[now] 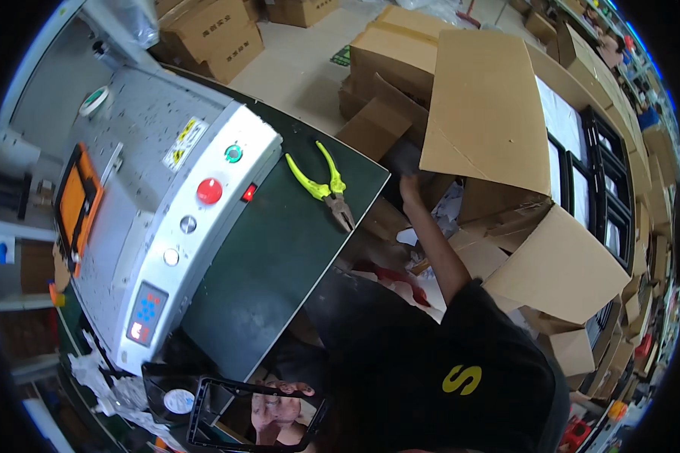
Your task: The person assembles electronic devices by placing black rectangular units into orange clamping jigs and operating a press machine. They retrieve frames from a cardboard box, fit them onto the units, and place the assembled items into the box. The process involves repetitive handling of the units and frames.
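At the bottom edge, my left hand (276, 411) is closed on a black rectangular frame (198, 415), its fingers showing within and over the frame's edge. My right arm stretches up and away past the table corner. At its end, my right hand (410, 189) is down among open cardboard flaps, beside a dark grey thing (404, 157) I cannot make out. Its fingers are hidden in shadow, so any hold is not visible. Pliers with yellow-green handles (317, 180) lie on the dark green tabletop (261, 275), left of that hand.
A grey-white machine (204, 234) with buttons and a lit display stands on the left, an orange plate (75, 204) on its bed. A large open carton (487, 106) is on the right, by stacked black frames (604, 181). More boxes (211, 41) stand behind. Loose paper lies below my right arm.
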Motion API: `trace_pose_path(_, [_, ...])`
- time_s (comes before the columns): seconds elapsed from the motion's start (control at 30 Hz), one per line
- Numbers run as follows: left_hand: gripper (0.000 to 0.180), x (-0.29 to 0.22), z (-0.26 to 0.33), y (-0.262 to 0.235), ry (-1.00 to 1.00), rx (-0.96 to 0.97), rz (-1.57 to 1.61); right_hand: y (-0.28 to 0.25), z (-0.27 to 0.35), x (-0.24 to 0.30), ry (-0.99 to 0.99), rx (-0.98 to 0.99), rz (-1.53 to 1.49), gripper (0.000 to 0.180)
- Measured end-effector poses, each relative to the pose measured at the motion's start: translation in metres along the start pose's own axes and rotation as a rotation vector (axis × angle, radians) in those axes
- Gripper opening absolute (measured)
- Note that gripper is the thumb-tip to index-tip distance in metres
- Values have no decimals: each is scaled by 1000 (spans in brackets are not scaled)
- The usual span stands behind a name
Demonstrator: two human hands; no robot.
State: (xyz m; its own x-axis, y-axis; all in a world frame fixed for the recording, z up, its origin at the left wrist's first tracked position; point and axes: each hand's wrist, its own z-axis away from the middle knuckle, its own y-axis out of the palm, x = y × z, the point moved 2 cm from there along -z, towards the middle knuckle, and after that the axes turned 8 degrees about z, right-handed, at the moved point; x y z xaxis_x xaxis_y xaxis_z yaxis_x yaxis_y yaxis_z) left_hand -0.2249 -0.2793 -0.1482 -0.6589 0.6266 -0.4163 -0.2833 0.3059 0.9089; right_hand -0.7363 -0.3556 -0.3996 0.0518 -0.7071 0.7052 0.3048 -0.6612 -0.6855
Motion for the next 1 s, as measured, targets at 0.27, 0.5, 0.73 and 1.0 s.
trace_pose_path(0.27, [46, -37, -45, 12, -395, -361, 226, 70, -36, -63, 280, -18, 82, 70])
trace_pose_path(0.5, [47, -39, -77, 29, -243, -201, 164, 97, -19, -83, 352, -34, 22, 81])
trace_pose_path(0.73, [45, -36, -92, 22, -215, -228, 165, 93, 2, -90, 349, 26, 60, 114])
trace_pose_path(1.0, [42, -29, -85, 9, -70, -146, 162, 99, -23, -99, 381, 116, -5, 129])
